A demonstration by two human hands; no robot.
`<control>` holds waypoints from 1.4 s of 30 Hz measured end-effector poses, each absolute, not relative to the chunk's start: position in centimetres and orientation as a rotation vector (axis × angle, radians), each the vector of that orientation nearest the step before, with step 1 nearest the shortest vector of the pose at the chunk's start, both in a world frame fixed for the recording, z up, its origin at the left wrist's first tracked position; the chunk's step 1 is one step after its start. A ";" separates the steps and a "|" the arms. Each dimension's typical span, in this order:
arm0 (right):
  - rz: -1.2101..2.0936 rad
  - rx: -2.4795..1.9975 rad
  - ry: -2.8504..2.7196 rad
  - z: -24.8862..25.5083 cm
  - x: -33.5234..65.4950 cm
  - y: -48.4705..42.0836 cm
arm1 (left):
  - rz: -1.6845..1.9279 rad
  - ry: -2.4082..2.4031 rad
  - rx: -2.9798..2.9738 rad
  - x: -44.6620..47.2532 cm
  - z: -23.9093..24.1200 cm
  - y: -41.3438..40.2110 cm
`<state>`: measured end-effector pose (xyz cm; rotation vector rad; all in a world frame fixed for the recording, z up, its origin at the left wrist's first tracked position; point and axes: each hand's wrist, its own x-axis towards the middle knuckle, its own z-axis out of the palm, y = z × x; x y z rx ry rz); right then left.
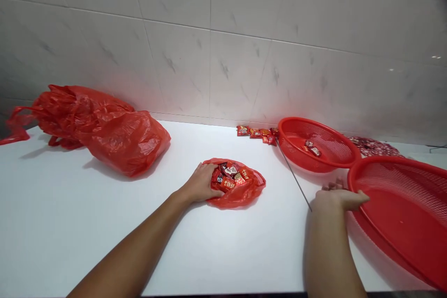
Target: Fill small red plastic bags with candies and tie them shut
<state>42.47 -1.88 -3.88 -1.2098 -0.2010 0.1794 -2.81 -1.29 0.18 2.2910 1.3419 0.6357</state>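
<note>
A red plastic bag [240,198] lies open on the white table, with several small wrapped packets [230,178] in red and dark wrappers showing in its mouth. My left hand [201,182] grips the bag's left edge, thumb in front and fingers behind. On the right, my right hand [340,196] is beside the large red basket [370,233], its thumb stretched out over the rim. Its other fingers point away, apart and partly hidden behind the palm; I see nothing held. A thin metal stick [295,178] lies on the table just left of this hand.
Behind stands a smaller red basket [319,165] with a few packets inside. Several packets [254,133] lie in a row near the tiled wall [181,56]. At the left rests a bulky red plastic bag [129,142]. A patterned red-and-white item [375,146] is behind the baskets.
</note>
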 end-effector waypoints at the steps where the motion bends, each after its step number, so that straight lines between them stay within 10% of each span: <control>1: 0.180 -1.254 -0.228 -3.9 42.5 -1.9 | 0.636 1.344 2.284 -2.9 0.1 -1.3; 12: 0.100 -1.246 -0.428 -1.7 36.3 -1.4 | 0.695 1.305 2.301 -2.6 -0.5 -1.3; 19: 0.437 -1.547 -1.537 -1.0 27.1 -2.2 | 0.716 1.323 2.251 -2.9 -0.5 -1.1; 32: 0.226 -1.436 -0.981 -0.3 27.8 -2.7 | 1.494 1.617 2.404 -4.0 0.6 -0.3; 42: 0.906 -0.791 -0.819 -0.3 28.4 -2.0 | 1.447 1.726 1.960 -3.8 0.3 -0.3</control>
